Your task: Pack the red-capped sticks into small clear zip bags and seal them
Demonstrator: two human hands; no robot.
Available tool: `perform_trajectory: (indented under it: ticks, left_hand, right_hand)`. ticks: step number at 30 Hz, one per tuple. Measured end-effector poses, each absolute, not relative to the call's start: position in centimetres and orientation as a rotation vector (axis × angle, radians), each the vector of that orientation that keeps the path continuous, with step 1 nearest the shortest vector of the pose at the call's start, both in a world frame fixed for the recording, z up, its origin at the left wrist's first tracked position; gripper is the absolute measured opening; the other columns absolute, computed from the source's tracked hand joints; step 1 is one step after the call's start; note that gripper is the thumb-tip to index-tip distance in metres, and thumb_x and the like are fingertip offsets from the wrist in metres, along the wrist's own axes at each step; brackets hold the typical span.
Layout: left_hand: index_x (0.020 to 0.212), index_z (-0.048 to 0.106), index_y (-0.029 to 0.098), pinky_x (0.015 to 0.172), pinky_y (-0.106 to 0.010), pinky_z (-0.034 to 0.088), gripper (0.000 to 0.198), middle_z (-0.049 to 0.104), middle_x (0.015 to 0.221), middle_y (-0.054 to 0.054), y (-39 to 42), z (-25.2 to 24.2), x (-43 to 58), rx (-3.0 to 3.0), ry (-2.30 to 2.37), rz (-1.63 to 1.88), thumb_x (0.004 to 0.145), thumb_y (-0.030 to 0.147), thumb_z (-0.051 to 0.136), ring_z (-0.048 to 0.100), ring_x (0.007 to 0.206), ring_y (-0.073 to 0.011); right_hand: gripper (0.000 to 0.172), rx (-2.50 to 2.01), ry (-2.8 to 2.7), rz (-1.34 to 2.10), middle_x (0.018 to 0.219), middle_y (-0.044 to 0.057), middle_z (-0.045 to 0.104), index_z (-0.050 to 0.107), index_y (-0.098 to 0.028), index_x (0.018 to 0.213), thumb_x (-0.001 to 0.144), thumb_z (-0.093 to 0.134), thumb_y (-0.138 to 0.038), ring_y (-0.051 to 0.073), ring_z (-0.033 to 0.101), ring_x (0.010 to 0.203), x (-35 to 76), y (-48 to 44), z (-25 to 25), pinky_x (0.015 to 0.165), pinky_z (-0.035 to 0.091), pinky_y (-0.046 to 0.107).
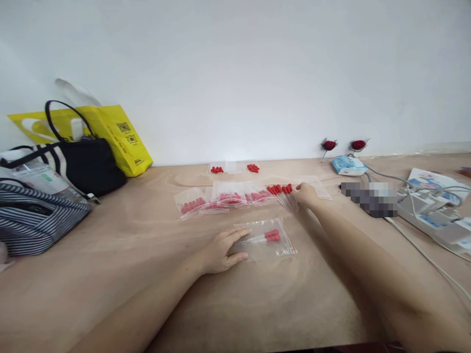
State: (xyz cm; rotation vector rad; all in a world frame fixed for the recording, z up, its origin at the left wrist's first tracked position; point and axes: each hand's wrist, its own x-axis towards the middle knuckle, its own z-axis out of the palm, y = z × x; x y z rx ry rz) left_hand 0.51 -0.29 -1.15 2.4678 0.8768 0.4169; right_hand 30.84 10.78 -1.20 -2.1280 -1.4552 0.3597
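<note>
Flat on the table before me lies a clear zip bag (260,243) containing droppers with red rubber bulbs (273,235). My left hand (222,250) holds its left side, fingers along the upper corner and thumb on the lower one. Farther away, my right hand (304,194) is pinched closed at the right end of a row of loose red-bulbed droppers (280,189); its fingers partly hide what they grip, seemingly a dropper. To the left of that row, several filled zip bags (230,195) overlap one another.
Two small groups of red bulbs (253,168) lie near the wall. A yellow bag (125,139), a black handbag (93,169) and a striped bag (40,215) stand left. On the right are a blue-white pack (349,165), a power strip (434,208) with cables, and two dark-red flowers (358,145).
</note>
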Motion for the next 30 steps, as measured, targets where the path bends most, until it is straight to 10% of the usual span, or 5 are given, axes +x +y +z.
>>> perform_trajectory:
  ticks: [8,15,30]
  left_hand:
    - [0.125,0.036,0.023,0.098,-0.040,0.032,0.049,0.044,0.127,-0.006,-0.4,-1.2,0.4,2.457,0.879,0.429,0.080,0.033,0.052,0.038,0.119,-0.0233]
    - [0.125,0.037,0.024,0.099,-0.040,0.031,0.048,0.044,0.128,-0.005,-0.4,-1.1,0.5,2.449,0.869,0.442,0.080,0.032,0.052,0.038,0.119,-0.0231]
    - [0.126,0.036,0.024,0.099,-0.042,0.031,0.049,0.042,0.130,-0.006,-0.5,-0.6,0.6,2.441,0.937,0.376,0.080,0.032,0.052,0.037,0.120,-0.0244]
  right_hand:
    - [0.034,-2.122,-1.410,0.545,0.054,0.008,0.057,0.058,-0.006,0.090,0.058,0.057,-0.017,0.021,0.058,0.060,30.8,11.7,-0.8,0.048,0.040,0.026]
    - [0.074,-1.563,-1.286,0.756,0.061,-0.006,0.047,0.007,-0.015,0.130,0.068,0.047,-0.023,0.010,0.049,0.042,30.8,5.4,-0.7,0.040,0.042,0.023]
    - [0.057,-1.125,-0.916,1.043,0.067,-0.007,0.054,0.024,-0.026,0.104,0.065,0.062,-0.042,0.012,0.059,0.053,27.8,0.5,-3.2,0.054,0.052,0.028]
